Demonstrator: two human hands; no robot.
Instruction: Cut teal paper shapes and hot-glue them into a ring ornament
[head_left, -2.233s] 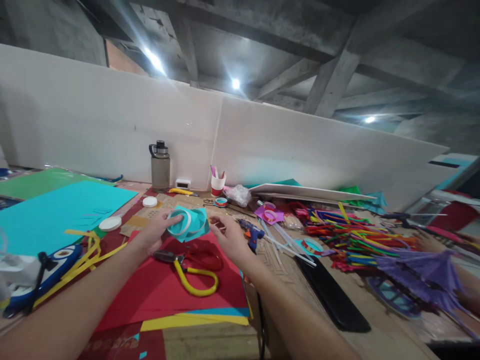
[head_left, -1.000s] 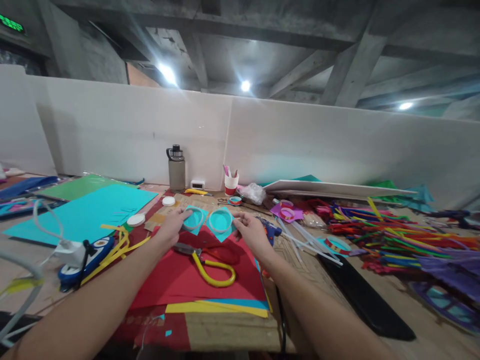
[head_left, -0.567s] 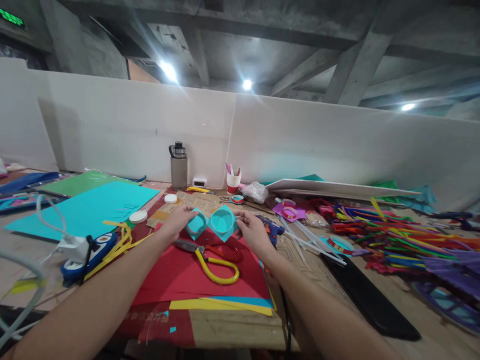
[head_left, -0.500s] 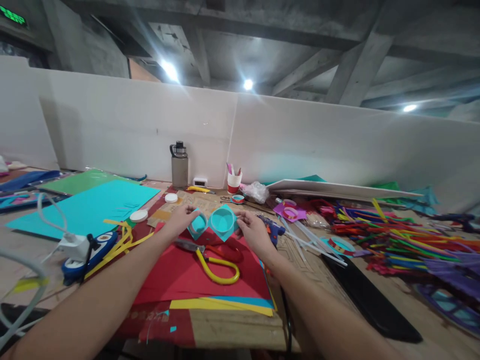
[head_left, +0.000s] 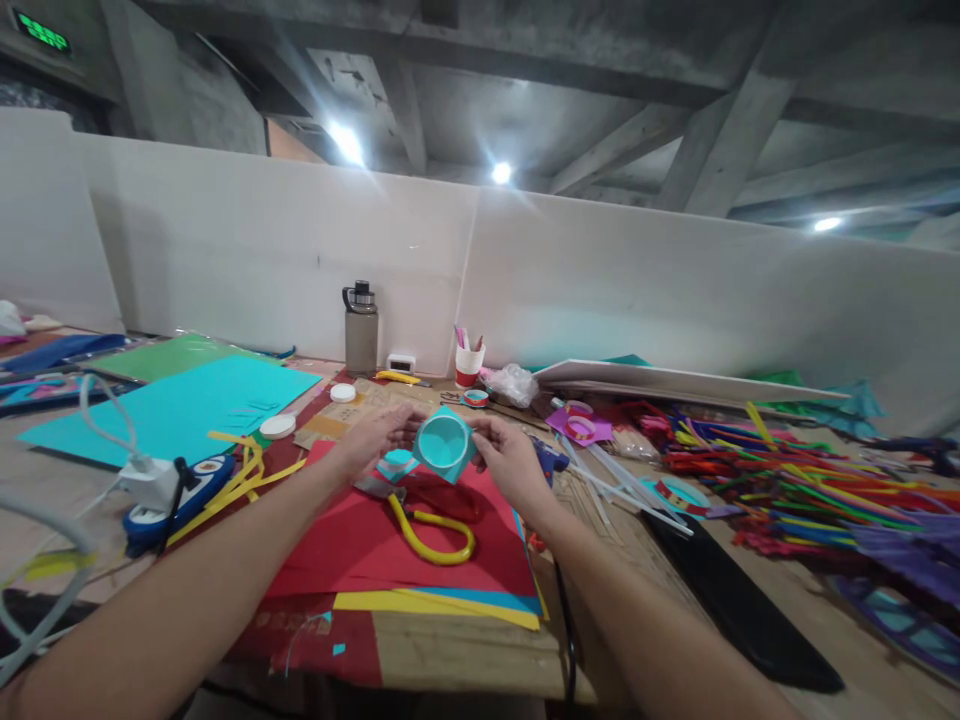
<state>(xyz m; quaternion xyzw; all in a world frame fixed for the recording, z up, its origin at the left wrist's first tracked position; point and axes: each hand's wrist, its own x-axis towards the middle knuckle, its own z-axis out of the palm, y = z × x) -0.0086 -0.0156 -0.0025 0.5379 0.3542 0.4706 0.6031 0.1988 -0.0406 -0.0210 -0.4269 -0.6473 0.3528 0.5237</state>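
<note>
My right hand (head_left: 510,455) pinches the right corner of a turquoise paper square with a round ring standing on it (head_left: 444,442), held tilted so that its inside faces me. My left hand (head_left: 386,435) is at the left of this piece with its fingers stretched out; whether the fingertips touch it I cannot tell. Below that hand lies a second turquoise ring piece (head_left: 397,462), partly covered. Under both hands are yellow-handled scissors (head_left: 435,552) on red paper sheets (head_left: 337,550).
On the left are turquoise sheets (head_left: 172,410), yellow strips (head_left: 244,475) and a blue power strip (head_left: 176,505). A bottle (head_left: 361,335) and pen cup (head_left: 469,368) stand behind. To the right are a glue gun (head_left: 551,460), clear sticks (head_left: 630,485), coloured pipe cleaners (head_left: 795,470) and a black object (head_left: 739,595).
My left hand has let go of the second turquoise ring piece, which now lies lower, and has moved toward the piece in my right hand. That piece has tilted slightly.
</note>
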